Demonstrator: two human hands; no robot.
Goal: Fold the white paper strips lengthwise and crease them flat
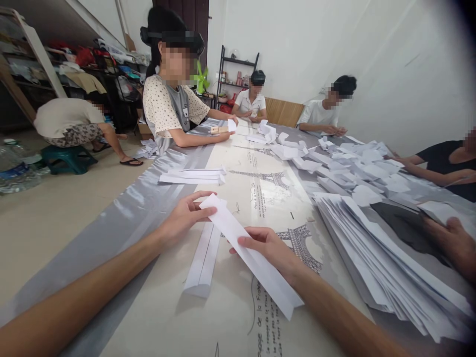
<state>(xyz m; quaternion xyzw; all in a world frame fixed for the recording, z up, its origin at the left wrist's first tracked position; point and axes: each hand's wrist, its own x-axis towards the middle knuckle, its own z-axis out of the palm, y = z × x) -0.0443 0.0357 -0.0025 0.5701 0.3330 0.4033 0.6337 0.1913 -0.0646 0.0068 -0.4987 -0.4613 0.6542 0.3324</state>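
Note:
A long folded strip of white paper (256, 265) slants across the table in front of me. My left hand (189, 213) pinches its far upper end between thumb and fingers. Around its middle, my right hand (262, 245) grips the same strip, thumb on top and fingers beneath. Below the strip, and partly covered by it, another folded paper strip (203, 263) lies flat on the table with a crease line along it. Beyond my left hand rests a small pile of folded strips (193, 176).
A thick stack of folded papers (368, 258) lies to my right, beside a person's hand (453, 243). Behind it spreads a heap of loose folded papers (349, 161). Several people sit around the printed tablecloth (163, 307); another crouches on a green stool (69, 157) at left.

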